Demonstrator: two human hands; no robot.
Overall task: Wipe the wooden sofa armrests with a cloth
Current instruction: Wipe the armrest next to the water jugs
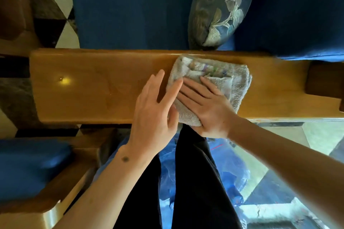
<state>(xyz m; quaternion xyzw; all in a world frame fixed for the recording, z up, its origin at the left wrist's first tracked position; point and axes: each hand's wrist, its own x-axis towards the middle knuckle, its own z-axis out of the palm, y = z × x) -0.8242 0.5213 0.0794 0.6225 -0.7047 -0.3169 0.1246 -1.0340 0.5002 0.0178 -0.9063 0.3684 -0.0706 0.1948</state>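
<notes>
A wide, glossy wooden armrest (89,87) runs left to right across the middle of the head view. A folded grey-beige cloth (232,80) lies on its right half. My right hand (206,106) lies flat on the cloth with straight fingers pointing left and up, pressing it onto the wood. My left hand (154,109) is spread with straight fingers at the cloth's left edge; its fingertips overlap the cloth and the wood beside it.
Blue sofa cushions (130,5) and a patterned pillow (217,9) lie beyond the armrest. A second wooden seat with a blue cushion (28,169) stands at lower left. My dark trouser legs (193,182), blue plastic and a tiled floor are below.
</notes>
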